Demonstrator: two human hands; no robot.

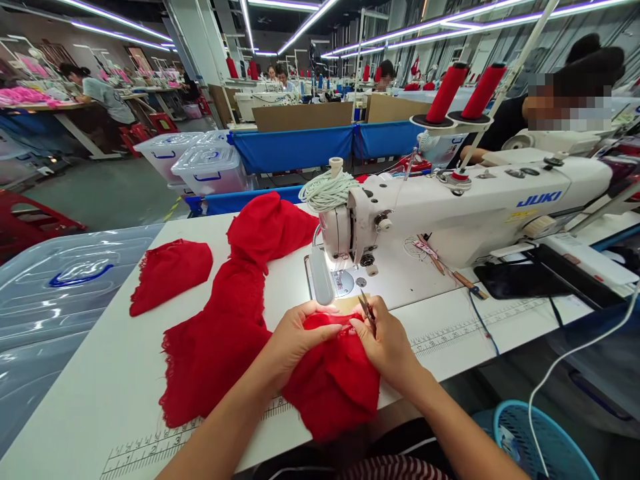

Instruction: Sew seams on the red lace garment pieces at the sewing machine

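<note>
Head view, looking down at a sewing desk [120, 380]; both bare hands are busy at lower centre of the frame, just in front of a white JUKI sewing machine [450, 193]. Left hand [293, 337] is closed in a pinch, thumb and fingers on the top edge of a red cloth [335, 383]; right hand [390, 343] nips the same edge between thumb and finger, and it's also gripping a small pair of snips [368, 312], blades poking up toward the top of the frame. That red cloth hangs down from the fingers at bottom centre, partly over the desk's near edge; a longer run of red fabric [215, 353] snakes from the middle of the frame to lower left, passing behind the left forearm, so I can't tell if it joins the held bit; a separate red scrap [173, 273] sits left of it, frayed along one side. Ruler markings [145, 450] run along the desk at bottom left; two red thread cones [447, 93] stand at upper right, with a black-sleeved co-worker [505, 123] just past them; a blue basket [545, 437] is down in the lower right corner.
</note>
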